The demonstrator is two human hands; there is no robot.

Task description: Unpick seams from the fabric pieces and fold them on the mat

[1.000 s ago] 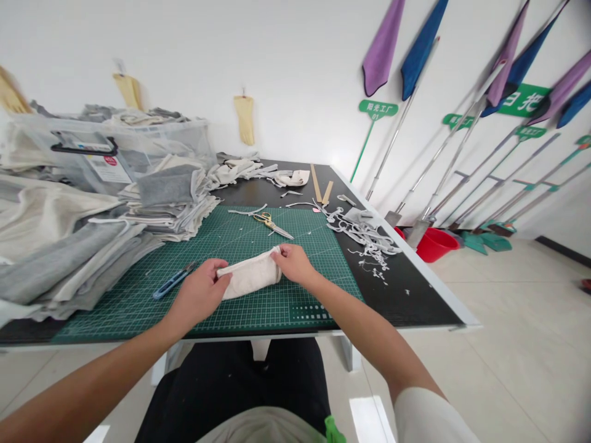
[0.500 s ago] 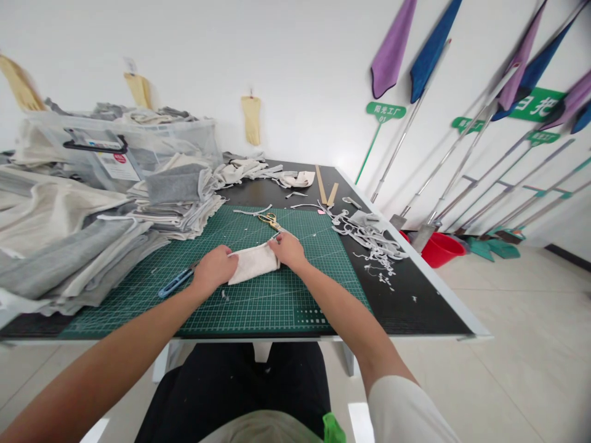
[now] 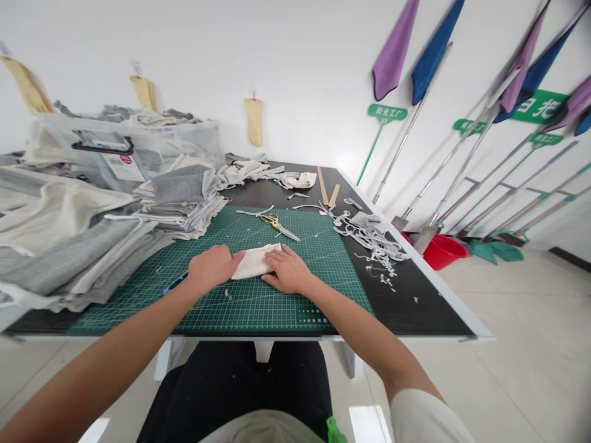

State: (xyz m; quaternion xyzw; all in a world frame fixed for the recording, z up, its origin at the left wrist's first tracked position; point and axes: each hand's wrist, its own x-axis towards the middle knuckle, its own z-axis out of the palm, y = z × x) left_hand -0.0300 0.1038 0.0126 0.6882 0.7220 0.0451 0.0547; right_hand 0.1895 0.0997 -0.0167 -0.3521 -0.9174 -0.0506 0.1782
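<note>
Right hand [image 3: 287, 271] on oblong cloth [image 3: 252, 262]

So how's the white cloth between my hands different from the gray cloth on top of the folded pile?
Color: the white cloth is off-white, while the gray cloth is mostly mid-gray.
Place: the white cloth is over the green mat; the gray cloth tops the folded pile.
Handling: your left hand and right hand touch the white cloth; neither touches the gray cloth.
Both are fabric.

White wall [image 3: 305, 74], pale tiled floor [image 3: 517, 326], bright light patches [image 3: 367, 423], black-topped table [image 3: 429, 314], dark strip [image 3: 570, 261], perhaps skirting
</note>
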